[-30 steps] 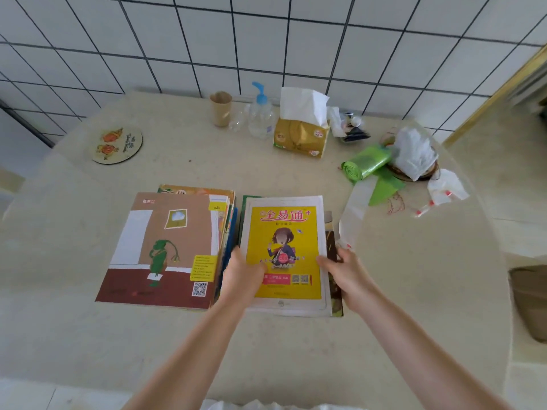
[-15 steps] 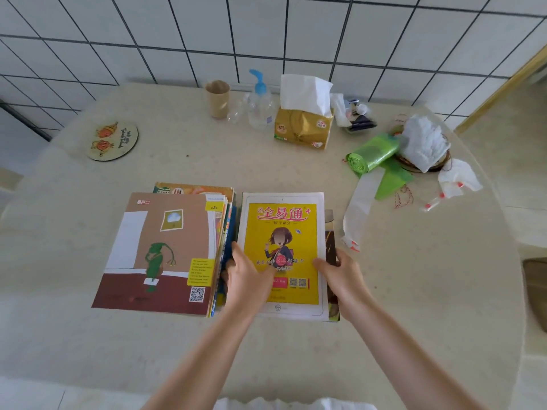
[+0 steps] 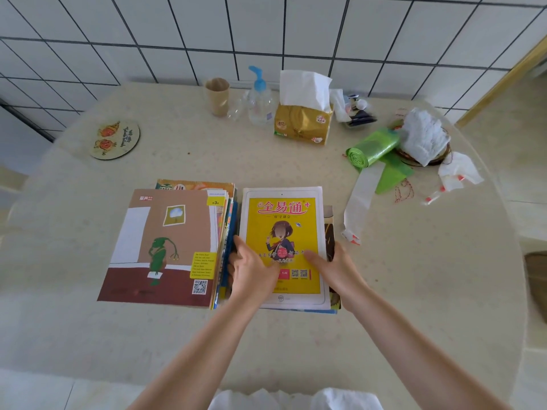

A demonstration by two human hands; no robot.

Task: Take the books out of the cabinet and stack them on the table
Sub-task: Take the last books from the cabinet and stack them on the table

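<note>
Left hand lies flat, fingers spread, on the left edge of the yellow book; palm pressing, nothing pinched. Right hand mirrors it on the right edge, thumb on the cover, fingers wrapped down the side of the small stack under it. Both loosely open, neither clamped.

Step looks like squaring up the right stack. Lower books poke out past the right hand and toward the near edge, so it isn't flush yet.

To do it well: squeeze both sides inward together, then tap the near edge. Keep pressure low on the glossy cover, it will likely slide.

Just left of the left hand, touching or nearly so: a second, wider stack topped by the brown picture book, edges fanned. Needs the same treatment, or merge the two.

Far side of the surface: tissue pack, pump bottle, green bag roll; well clear. Cabinet not in view.
</note>
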